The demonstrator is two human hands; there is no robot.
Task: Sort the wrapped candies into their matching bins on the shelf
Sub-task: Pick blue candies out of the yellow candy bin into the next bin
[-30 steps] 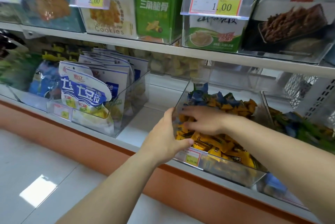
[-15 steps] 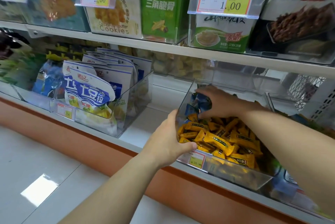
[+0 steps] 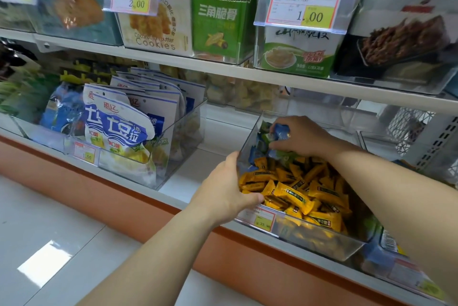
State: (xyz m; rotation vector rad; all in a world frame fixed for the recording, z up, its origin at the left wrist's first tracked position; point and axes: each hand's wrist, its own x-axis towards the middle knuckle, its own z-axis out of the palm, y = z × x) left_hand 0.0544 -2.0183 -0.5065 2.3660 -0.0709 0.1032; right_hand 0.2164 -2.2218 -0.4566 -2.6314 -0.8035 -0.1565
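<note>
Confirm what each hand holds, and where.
Right hand grips blue-wrapped candies at the back of the clear bin; left hand grips that bin's front-left corner.

Bright even light; floor (image 3: 44, 262) glare; edges blurred.

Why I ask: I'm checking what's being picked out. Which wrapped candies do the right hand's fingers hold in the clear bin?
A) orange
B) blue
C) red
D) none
B: the right hand, at the back of the clear bin, grips blue candies, while the orange candies lie loose in front.
</note>
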